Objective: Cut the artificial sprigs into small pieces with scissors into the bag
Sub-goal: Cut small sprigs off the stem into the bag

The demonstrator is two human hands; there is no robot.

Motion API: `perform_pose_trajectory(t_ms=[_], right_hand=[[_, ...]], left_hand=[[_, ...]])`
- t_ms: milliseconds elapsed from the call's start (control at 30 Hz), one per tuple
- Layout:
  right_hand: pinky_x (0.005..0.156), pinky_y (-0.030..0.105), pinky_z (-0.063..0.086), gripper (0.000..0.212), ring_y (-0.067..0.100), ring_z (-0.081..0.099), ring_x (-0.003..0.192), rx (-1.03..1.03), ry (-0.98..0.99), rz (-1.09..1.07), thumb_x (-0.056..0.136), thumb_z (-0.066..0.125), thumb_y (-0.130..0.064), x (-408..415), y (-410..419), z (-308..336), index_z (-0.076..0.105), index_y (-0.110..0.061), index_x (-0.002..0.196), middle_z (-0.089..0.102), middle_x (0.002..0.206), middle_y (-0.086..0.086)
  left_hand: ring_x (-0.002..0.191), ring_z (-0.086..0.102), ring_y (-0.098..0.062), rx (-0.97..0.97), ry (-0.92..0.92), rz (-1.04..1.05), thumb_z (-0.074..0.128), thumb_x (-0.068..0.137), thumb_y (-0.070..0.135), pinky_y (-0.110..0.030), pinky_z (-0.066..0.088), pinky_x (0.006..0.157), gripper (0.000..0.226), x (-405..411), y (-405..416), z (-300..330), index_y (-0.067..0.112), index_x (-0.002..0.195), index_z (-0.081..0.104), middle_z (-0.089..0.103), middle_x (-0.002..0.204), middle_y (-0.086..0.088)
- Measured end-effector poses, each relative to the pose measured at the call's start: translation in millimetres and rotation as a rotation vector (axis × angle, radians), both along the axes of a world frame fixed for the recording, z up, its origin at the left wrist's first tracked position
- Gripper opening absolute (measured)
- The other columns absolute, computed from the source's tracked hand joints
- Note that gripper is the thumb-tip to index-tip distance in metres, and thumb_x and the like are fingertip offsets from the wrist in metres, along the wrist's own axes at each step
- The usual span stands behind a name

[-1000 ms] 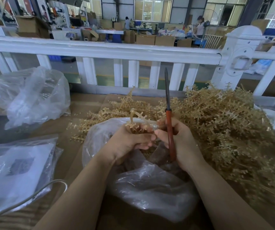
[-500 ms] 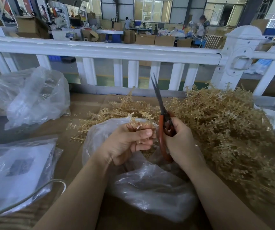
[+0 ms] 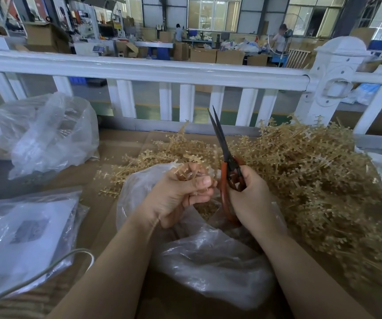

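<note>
Her left hand (image 3: 176, 194) pinches a short sprig (image 3: 186, 172) over the bag (image 3: 208, 261); the right hand (image 3: 247, 194) grips the scissors (image 3: 228, 166), blades slightly parted. With so little sprig showing, a cut could nick her fingers (image 3: 205, 180).

Single head-worn wide-angle view, facing forward and down, close over both hands at the table (image 3: 121, 148). Beyond, it takes in the white railing (image 3: 139, 71) and the workshop floor behind it.
</note>
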State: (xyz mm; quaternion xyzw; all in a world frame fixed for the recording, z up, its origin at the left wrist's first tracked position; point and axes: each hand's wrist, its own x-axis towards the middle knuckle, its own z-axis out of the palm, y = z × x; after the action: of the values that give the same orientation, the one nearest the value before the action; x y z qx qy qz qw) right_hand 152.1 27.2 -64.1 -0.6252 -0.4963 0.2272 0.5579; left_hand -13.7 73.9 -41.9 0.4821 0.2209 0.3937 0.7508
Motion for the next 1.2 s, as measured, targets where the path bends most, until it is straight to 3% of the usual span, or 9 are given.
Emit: perform_pose_trajectory(t_ms=[100, 267, 367, 467, 567, 700, 800, 1000, 1200], right_hand=[[0.058, 0.024, 0.054, 0.010, 0.007, 0.071, 0.070, 0.035, 0.017, -0.013, 0.090, 0.078, -0.032, 0, 0, 0, 0.069, -0.029, 0.089, 0.074, 0.078, -0.011], [0.065, 0.027, 0.055, 0.028, 0.005, 0.069, 0.072, 0.115, -0.041, 0.037, 0.080, 0.078, -0.054, -2, -7, 1, 0.065, -0.034, 0.095, 0.071, 0.080, -0.016], [0.064, 0.030, 0.053, 0.040, 0.008, 0.063, 0.069, 0.202, -0.209, 0.053, 0.073, 0.066, -0.067, -4, -11, 2, 0.059, -0.033, 0.094, 0.063, 0.072, -0.009], [0.056, 0.028, 0.050, 0.042, 0.006, 0.057, 0.062, 0.254, -0.427, 0.042, 0.074, 0.063, -0.070, -6, -11, 2, 0.051, -0.033, 0.090, 0.052, 0.065, -0.014], [0.052, 0.018, 0.037, 0.049, 0.001, 0.054, 0.059, 0.208, -0.573, 0.042, 0.076, 0.061, -0.076, -8, -10, 2, 0.051, -0.030, 0.090, 0.050, 0.066, -0.017], [0.057, 0.024, 0.045, 0.058, 0.004, 0.057, 0.069, 0.026, -0.669, 0.006, 0.074, 0.056, -0.081, -4, -7, 2, 0.054, -0.026, 0.095, 0.059, 0.079, -0.013], [0.055, 0.012, 0.034, 0.061, 0.007, 0.054, 0.073, -0.029, -0.746, -0.011, 0.074, 0.051, -0.084, -1, -9, 4, 0.053, -0.028, 0.099, 0.060, 0.087, -0.015], [0.067, 0.032, 0.052, 0.060, 0.012, 0.060, 0.079, -0.054, -0.746, 0.001, 0.077, 0.057, -0.080, -1, -10, 7, 0.052, -0.025, 0.102, 0.060, 0.089, -0.012], [0.065, 0.028, 0.049, 0.061, 0.011, 0.059, 0.081, -0.056, -0.788, -0.007, 0.077, 0.054, -0.082, -1, -11, 6, 0.052, -0.027, 0.103, 0.059, 0.092, -0.012]], left_hand=[[0.062, 0.069, -0.010, -0.004, -0.027, 0.051, 0.075, 0.071, 0.009, -0.019, 0.058, 0.057, 0.013, 0, 2, 0, 0.009, 0.080, 0.067, 0.073, 0.074, -0.005], [0.061, 0.067, -0.010, -0.060, -0.072, 0.242, 0.077, 0.069, 0.011, -0.020, 0.057, 0.059, 0.019, -1, 7, -1, 0.006, 0.084, 0.066, 0.072, 0.072, -0.004], [0.064, 0.069, -0.011, -0.118, -0.095, 0.357, 0.079, 0.066, 0.012, -0.020, 0.057, 0.059, 0.008, -1, 10, -3, 0.011, 0.073, 0.075, 0.072, 0.074, -0.005], [0.067, 0.071, -0.012, -0.147, -0.103, 0.386, 0.080, 0.061, 0.014, -0.019, 0.056, 0.060, 0.008, -2, 11, -4, 0.012, 0.068, 0.078, 0.074, 0.075, -0.006], [0.068, 0.072, -0.013, -0.155, -0.116, 0.394, 0.079, 0.057, 0.012, -0.020, 0.057, 0.062, 0.008, -2, 11, -5, 0.012, 0.065, 0.078, 0.074, 0.075, -0.006], [0.070, 0.072, -0.015, -0.129, -0.129, 0.378, 0.075, 0.062, 0.004, -0.021, 0.057, 0.063, 0.007, -3, 13, -5, 0.010, 0.066, 0.077, 0.074, 0.075, -0.007], [0.071, 0.071, -0.016, -0.090, -0.140, 0.352, 0.073, 0.063, 0.002, -0.023, 0.058, 0.065, 0.011, -4, 13, -6, 0.010, 0.069, 0.076, 0.073, 0.077, -0.008], [0.069, 0.070, -0.016, -0.097, -0.148, 0.332, 0.070, 0.067, -0.001, -0.022, 0.058, 0.065, 0.011, -6, 15, -6, 0.001, 0.077, 0.067, 0.071, 0.073, -0.008], [0.068, 0.070, -0.016, -0.077, -0.155, 0.335, 0.067, 0.067, -0.001, -0.022, 0.058, 0.066, 0.013, -7, 14, -7, -0.002, 0.080, 0.063, 0.068, 0.071, -0.008]])
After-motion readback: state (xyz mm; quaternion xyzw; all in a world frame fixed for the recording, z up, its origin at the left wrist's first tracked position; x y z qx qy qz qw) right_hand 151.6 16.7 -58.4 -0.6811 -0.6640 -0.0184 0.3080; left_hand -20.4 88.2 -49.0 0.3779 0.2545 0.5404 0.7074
